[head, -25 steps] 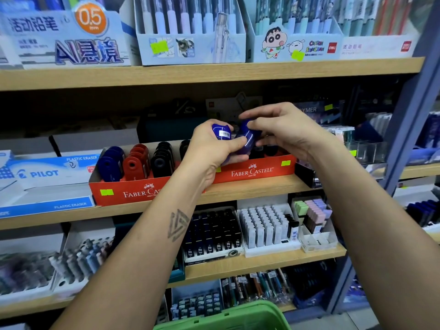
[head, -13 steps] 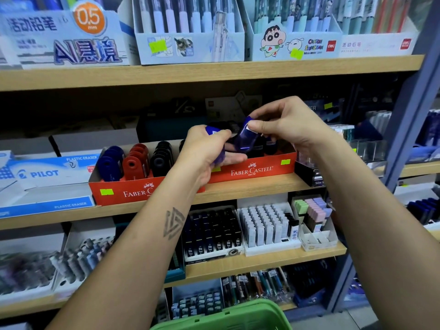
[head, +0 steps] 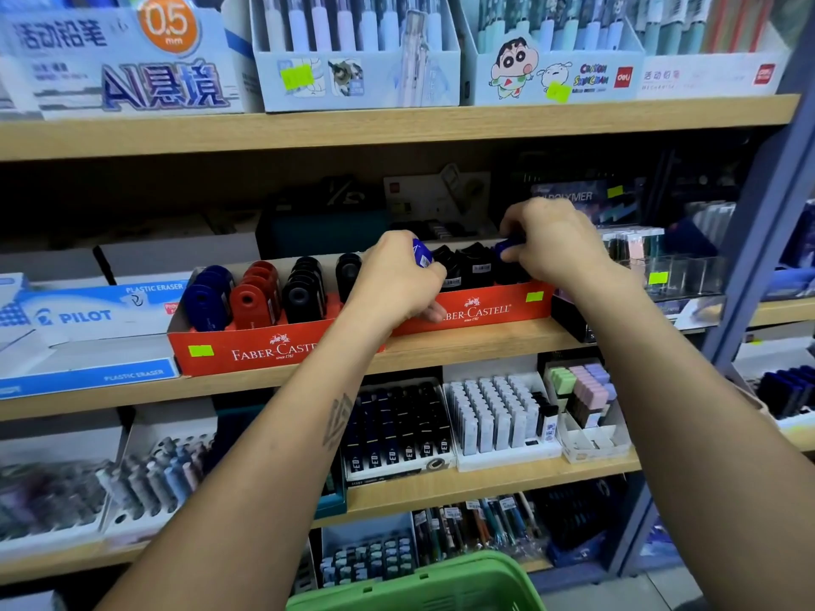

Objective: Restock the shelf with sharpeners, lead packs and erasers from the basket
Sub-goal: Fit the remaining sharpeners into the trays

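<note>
A red Faber-Castell display tray (head: 247, 352) on the middle shelf holds rows of blue, red and black sharpeners (head: 256, 297). My left hand (head: 392, 280) grips a blue sharpener (head: 421, 253) just above the tray's middle. My right hand (head: 551, 244) pinches another blue sharpener (head: 507, 248) over the black sharpeners at the tray's right end. The green basket (head: 419, 588) shows at the bottom edge, below my arms; its contents are hidden.
Pilot eraser boxes (head: 84, 317) sit left of the tray. Lead packs (head: 494, 416) and pastel erasers (head: 582, 385) stand on the shelf below. Pencil display boxes (head: 353, 77) fill the top shelf. A blue-grey upright post (head: 758, 240) bounds the shelves on the right.
My hands have parted. The right hand carried its blue sharpener rightward and down to the tray's right end. The left hand sank toward the tray with its sharpener.
</note>
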Motion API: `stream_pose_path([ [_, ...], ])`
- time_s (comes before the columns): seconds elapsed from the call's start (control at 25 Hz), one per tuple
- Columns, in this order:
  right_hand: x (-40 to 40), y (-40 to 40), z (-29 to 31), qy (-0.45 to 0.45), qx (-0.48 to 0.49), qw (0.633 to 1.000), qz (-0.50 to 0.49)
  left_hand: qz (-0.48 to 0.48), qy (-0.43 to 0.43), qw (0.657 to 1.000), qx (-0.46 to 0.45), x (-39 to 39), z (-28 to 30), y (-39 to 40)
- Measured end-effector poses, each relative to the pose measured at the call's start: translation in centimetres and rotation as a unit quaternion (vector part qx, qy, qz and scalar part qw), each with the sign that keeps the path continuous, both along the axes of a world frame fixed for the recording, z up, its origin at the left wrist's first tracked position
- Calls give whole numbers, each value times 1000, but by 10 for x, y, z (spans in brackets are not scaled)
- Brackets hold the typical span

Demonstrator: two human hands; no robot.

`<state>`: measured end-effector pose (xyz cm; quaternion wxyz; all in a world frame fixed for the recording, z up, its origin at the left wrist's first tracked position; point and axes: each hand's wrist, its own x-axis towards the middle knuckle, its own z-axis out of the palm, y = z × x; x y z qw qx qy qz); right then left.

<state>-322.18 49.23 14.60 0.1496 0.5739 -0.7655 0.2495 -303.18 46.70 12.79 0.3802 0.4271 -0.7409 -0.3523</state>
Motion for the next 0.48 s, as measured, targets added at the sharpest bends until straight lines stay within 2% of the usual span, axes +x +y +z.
stream_pose_path([
  [0.32, 4, 5, 2, -4, 28, 999, -31, -7, 5, 1000, -13, 3, 4, 4],
  [0.4, 4, 2, 4, 10, 27, 1000, 6, -31, 58, 998, -13, 5, 7, 9],
  [0.44, 6, 0, 6, -7, 9, 999, 50, -58, 105, 993, 15, 6, 8, 12],
  [0.48, 9, 0, 9, -63, -14, 992, 111, -85, 150, 984, 51, 6, 9, 14],
])
